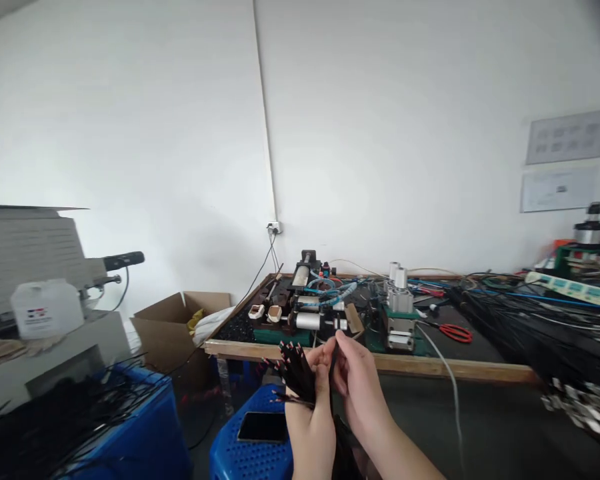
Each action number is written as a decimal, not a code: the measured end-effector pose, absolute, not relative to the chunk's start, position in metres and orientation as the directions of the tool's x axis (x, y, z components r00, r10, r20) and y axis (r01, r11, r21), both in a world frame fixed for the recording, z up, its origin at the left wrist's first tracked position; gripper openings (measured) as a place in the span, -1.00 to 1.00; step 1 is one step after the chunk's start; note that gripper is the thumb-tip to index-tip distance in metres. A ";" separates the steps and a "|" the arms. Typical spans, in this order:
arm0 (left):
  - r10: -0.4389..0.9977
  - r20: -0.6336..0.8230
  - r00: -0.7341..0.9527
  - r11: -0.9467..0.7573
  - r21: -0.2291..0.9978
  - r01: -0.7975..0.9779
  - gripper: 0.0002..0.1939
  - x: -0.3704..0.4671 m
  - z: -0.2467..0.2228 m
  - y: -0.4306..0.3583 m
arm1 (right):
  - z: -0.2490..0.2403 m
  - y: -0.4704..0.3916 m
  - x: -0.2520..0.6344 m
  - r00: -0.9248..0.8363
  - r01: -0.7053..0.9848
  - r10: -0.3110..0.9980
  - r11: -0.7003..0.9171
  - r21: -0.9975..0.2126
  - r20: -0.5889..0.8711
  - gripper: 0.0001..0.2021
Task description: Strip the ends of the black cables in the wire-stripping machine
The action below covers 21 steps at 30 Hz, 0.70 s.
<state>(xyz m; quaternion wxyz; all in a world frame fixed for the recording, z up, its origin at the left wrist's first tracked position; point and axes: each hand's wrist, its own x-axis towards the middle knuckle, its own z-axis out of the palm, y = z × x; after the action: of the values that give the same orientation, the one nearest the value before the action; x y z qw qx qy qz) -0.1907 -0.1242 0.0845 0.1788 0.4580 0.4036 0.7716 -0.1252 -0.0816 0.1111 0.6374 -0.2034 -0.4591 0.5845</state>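
Note:
A bundle of black cables [299, 375] with stripped, reddish wire ends is in my left hand [314, 420], its fingers closed round it and the thumb on top. The rest of the bundle hangs down below the wrist. Close beside it, my right hand [359, 381] is closed in a pinch on a single dark cable [335, 357] between thumb and fingers. The tip of that cable is too small to make out. Both hands are held just in front of the bench edge, below a pneumatic press fixture [308, 321] with a white cylinder.
The wooden-edged bench [455, 368] carries a second metal fixture [401, 333], red-handled scissors [455, 333] and a heap of black cables [545, 340]. A blue stool [250, 460] with a phone [263, 427] stands below. Left are a blue bin [163, 427] of cables and a cardboard box [160, 330].

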 end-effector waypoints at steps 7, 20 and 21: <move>0.532 0.593 -0.604 -0.496 0.796 0.346 -0.73 -0.237 0.144 -0.109 | 0.157 -0.040 -0.197 -0.209 -0.797 0.914 0.047 -0.602 0.348 -0.54; 0.473 0.556 -0.684 -0.038 0.788 0.615 -0.54 -0.322 0.159 -0.107 | 0.136 -0.029 -0.297 -0.413 -0.866 0.824 -0.224 -0.446 0.388 -0.53; 0.483 0.549 -0.682 -0.026 0.787 0.616 -0.55 -0.325 0.159 -0.107 | 0.140 -0.029 -0.302 -0.412 -0.877 0.810 -0.228 -0.423 0.418 -0.56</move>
<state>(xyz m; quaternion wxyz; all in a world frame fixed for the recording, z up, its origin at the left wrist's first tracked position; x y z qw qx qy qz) -0.3252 -0.1073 0.1589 -0.0556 0.3950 0.6958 0.5973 -0.3018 -0.0286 0.1398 0.5395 0.0549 -0.3081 0.7817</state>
